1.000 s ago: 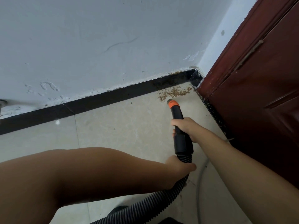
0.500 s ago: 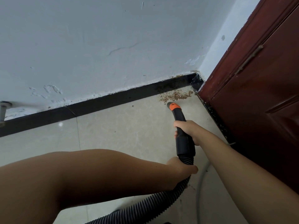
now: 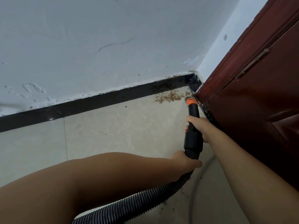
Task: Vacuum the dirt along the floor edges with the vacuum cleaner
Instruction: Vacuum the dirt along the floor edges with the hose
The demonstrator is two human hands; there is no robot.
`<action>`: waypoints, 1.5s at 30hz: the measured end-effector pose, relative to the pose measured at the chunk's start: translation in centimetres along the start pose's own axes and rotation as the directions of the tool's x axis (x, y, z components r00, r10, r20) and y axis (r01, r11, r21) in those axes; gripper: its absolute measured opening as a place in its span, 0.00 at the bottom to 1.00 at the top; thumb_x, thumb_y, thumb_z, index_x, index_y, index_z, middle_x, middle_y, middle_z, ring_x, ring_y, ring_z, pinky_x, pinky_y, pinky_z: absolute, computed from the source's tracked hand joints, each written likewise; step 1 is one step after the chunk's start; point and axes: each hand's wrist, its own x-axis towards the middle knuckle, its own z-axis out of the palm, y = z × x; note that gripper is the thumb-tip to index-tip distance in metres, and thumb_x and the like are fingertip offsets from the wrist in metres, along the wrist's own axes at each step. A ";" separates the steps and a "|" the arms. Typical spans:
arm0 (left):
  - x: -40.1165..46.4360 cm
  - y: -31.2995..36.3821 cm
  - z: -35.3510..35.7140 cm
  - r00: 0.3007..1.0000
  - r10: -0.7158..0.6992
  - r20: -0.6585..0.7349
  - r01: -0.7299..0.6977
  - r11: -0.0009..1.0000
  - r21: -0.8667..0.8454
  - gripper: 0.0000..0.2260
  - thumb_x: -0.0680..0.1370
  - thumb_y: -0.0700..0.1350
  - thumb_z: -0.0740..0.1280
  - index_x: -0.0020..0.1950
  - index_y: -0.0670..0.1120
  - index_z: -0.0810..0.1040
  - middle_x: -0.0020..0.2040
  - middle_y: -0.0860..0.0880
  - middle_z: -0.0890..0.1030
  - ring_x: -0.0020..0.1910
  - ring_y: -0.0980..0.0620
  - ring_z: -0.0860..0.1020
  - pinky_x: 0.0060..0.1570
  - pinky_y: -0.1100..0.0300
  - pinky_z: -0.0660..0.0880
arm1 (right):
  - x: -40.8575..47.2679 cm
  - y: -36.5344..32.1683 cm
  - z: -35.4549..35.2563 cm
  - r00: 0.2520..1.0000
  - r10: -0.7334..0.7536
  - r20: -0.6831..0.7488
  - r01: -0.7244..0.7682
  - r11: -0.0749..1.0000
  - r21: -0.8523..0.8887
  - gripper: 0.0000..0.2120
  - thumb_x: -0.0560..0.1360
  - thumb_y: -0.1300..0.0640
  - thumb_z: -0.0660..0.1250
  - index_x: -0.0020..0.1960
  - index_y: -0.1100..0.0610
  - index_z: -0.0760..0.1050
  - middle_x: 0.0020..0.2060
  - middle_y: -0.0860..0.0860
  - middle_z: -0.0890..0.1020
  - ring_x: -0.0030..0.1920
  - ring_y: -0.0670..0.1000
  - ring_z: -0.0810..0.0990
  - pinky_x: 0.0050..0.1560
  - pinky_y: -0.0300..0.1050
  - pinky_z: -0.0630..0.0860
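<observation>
A black vacuum nozzle (image 3: pixel 193 113) with an orange tip points into the floor corner. Its tip sits just right of a patch of brown dirt (image 3: pixel 169 99) lying against the black skirting (image 3: pixel 113 99). My right hand (image 3: pixel 199 126) grips the nozzle's black handle. My left hand (image 3: pixel 186 160) holds the ribbed black hose (image 3: pixel 145 201) right where it joins the handle. The hose runs down and left under my left forearm.
A white wall (image 3: pixel 113 46) stands behind the skirting. A dark red door (image 3: pixel 258 102) closes off the right side, its bottom edge speckled with dirt. A grey cable (image 3: pixel 194 191) lies on the beige floor tiles (image 3: pixel 113 130) by the door, with small crumbs around it.
The nozzle has moved forward and right, toward the corner by the door. Both hands went along with it, keeping their hold.
</observation>
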 end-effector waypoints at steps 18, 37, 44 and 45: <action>-3.9 -3.8 -1.1 0.996 -0.051 -0.078 0.044 0.995 -0.090 0.09 0.75 0.42 0.67 0.51 0.39 0.72 0.37 0.44 0.73 0.28 0.49 0.72 0.31 0.58 0.74 | -4.1 1.4 5.3 0.989 -0.006 0.145 0.032 0.983 -0.178 0.05 0.74 0.62 0.65 0.47 0.62 0.70 0.30 0.55 0.77 0.23 0.51 0.77 0.26 0.40 0.76; -3.3 -3.6 -1.2 0.994 -0.064 -0.086 0.054 0.991 -0.121 0.08 0.74 0.42 0.68 0.48 0.40 0.71 0.38 0.44 0.74 0.32 0.47 0.75 0.32 0.57 0.75 | -3.2 1.2 5.4 0.989 0.005 0.145 0.016 0.989 -0.147 0.06 0.73 0.62 0.66 0.47 0.62 0.70 0.29 0.55 0.77 0.24 0.52 0.77 0.28 0.42 0.77; -1.2 -1.3 0.8 0.999 -0.042 -0.025 0.040 0.997 -0.063 0.08 0.74 0.43 0.69 0.44 0.43 0.70 0.36 0.46 0.72 0.30 0.50 0.72 0.36 0.57 0.74 | -0.9 1.2 0.6 0.999 0.023 0.026 -0.024 0.999 0.036 0.05 0.74 0.63 0.66 0.47 0.62 0.71 0.29 0.55 0.75 0.24 0.51 0.75 0.27 0.42 0.76; -0.9 -1.1 0.9 0.999 -0.039 -0.019 0.038 0.997 -0.060 0.08 0.74 0.43 0.69 0.44 0.44 0.70 0.36 0.46 0.72 0.31 0.49 0.72 0.38 0.56 0.75 | -0.6 1.1 0.2 1.000 0.023 0.020 -0.024 0.999 0.047 0.06 0.74 0.63 0.66 0.47 0.62 0.70 0.29 0.55 0.75 0.23 0.51 0.75 0.27 0.42 0.76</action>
